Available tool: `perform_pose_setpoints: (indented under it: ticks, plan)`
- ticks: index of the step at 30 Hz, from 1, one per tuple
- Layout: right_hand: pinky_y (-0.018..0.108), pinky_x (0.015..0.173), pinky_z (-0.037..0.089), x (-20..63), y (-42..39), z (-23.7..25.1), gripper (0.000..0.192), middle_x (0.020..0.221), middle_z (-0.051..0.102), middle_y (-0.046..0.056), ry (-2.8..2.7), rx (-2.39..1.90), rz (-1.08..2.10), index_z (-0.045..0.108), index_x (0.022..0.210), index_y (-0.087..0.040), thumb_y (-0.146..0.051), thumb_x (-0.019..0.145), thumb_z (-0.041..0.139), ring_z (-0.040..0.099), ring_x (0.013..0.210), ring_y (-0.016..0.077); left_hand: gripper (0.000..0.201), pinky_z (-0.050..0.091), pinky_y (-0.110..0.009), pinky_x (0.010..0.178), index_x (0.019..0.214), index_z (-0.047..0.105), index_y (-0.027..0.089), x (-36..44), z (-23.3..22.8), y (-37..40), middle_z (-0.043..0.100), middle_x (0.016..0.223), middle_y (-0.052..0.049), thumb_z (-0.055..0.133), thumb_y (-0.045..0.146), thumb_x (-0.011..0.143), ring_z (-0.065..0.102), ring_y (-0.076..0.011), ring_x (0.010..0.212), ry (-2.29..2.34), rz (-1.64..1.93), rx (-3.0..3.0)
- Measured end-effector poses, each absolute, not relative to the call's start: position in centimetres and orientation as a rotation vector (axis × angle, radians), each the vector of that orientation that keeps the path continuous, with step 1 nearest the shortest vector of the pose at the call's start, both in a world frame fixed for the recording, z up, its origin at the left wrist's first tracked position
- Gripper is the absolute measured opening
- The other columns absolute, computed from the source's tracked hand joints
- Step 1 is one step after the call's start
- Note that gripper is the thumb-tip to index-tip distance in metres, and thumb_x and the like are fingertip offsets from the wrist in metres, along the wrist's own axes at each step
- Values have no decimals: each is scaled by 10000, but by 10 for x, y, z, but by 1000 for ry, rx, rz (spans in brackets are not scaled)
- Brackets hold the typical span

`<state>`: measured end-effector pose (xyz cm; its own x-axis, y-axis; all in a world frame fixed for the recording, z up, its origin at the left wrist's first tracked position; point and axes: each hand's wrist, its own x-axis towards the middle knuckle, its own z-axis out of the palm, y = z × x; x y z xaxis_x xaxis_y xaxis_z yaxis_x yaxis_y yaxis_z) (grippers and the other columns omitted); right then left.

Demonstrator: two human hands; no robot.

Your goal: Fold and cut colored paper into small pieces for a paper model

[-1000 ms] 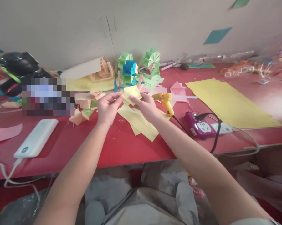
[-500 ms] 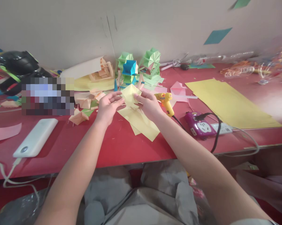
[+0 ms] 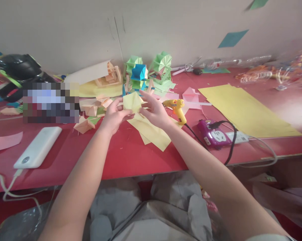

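Observation:
A folded piece of pale yellow paper (image 3: 132, 101) is up off the table in front of me. My left hand (image 3: 116, 113) pinches its left side between thumb and fingers. At its right edge is my right hand (image 3: 154, 109), fingers apart and index finger stretched out; the fingertips are close to the paper, and whether they touch it is hard to see. Beneath both hands lie loose pale yellow paper sheets (image 3: 156, 132). A yellow hot glue gun (image 3: 176, 108) rests just right of my right hand.
Folded green and blue paper models (image 3: 138, 73) stand at the back. Peach paper pieces (image 3: 84, 125) lie left of my hands. A white power bank (image 3: 38, 147) sits at the left. To the right are a purple power strip (image 3: 213, 134) with cables and large yellow sheets (image 3: 248, 112).
The folded yellow paper has turned and shifted slightly left. My right hand's fingers have spread from their pinch on its right side; the left hand stays on it.

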<state>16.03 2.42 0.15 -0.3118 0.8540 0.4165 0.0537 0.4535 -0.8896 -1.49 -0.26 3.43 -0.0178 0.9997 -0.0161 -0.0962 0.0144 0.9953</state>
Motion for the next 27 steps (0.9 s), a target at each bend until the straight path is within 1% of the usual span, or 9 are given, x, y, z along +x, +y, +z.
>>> perform_pose_setpoints:
  ticks: [3, 5, 10, 12, 16, 18, 23, 25, 27]
  plan:
    - [355, 857, 613, 160, 25, 3, 511, 1370, 625, 106, -1711, -817, 933, 590, 1384, -232, -254, 873, 586, 678, 990, 189, 735, 608, -376, 741, 1274, 554, 235, -15, 35, -6, 706, 928, -36, 813, 117, 597, 701, -188, 754, 1123, 1191, 1140]
    - [350, 843, 605, 160, 24, 3, 449, 1290, 670, 108, -1710, -850, 891, 649, 1306, -200, -238, 866, 565, 682, 971, 190, 766, 615, -393, 753, 1307, 540, 249, -15, 35, -8, 698, 962, -41, 827, 127, 608, 711, -200, 774, 1093, 1139, 1154]
    - [326, 771, 568, 161, 24, 3, 340, 1049, 744, 68, -1668, -896, 842, 722, 1128, -194, -204, 851, 526, 673, 842, 168, 588, 623, -388, 732, 1213, 591, 217, -14, 39, -9, 683, 976, -47, 827, 249, 676, 716, -211, 805, 1073, 1084, 1097]
    - [325, 762, 554, 161, 25, 3, 269, 953, 743, 53, -1646, -908, 817, 737, 1031, -192, -222, 855, 535, 660, 824, 173, 501, 616, -354, 698, 1140, 615, 196, -13, 39, -8, 686, 962, -50, 812, 292, 690, 707, -210, 825, 1082, 1092, 1052]
    - [320, 744, 538, 158, 27, 0, 166, 819, 702, 33, -1629, -916, 853, 725, 885, -202, -306, 852, 600, 637, 824, 189, 420, 570, -286, 642, 995, 656, 177, -11, 33, -4, 715, 942, -60, 836, 284, 632, 695, -205, 834, 1123, 1164, 1037]
    - [319, 734, 533, 157, 28, -2, 162, 821, 691, 31, -1611, -900, 905, 713, 866, -210, -341, 839, 622, 631, 819, 186, 436, 567, -297, 661, 990, 673, 175, -11, 29, -2, 732, 931, -65, 854, 265, 604, 699, -207, 824, 1128, 1184, 1050]
    - [306, 703, 538, 158, 28, 4, 209, 847, 676, 21, -1404, -920, 1036, 651, 958, -224, -381, 822, 633, 631, 770, 157, 405, 577, -324, 696, 963, 704, 165, -12, 25, 2, 753, 901, -75, 855, 314, 618, 714, -229, 837, 1182, 1305, 1036]
    - [310, 756, 553, 158, 23, 9, 198, 923, 680, 26, -1378, -911, 1059, 637, 930, -231, -404, 834, 631, 640, 842, 160, 417, 582, -328, 716, 969, 707, 163, -14, 22, 4, 763, 934, -82, 856, 363, 635, 719, -236, 865, 1195, 1386, 1039]
    - [323, 793, 561, 157, 18, 14, 253, 961, 683, 37, -1463, -885, 1079, 652, 915, -226, -461, 822, 667, 637, 911, 182, 448, 580, -326, 755, 985, 711, 162, -16, 18, 6, 770, 973, -88, 865, 411, 647, 720, -236, 895, 1207, 1456, 1105]
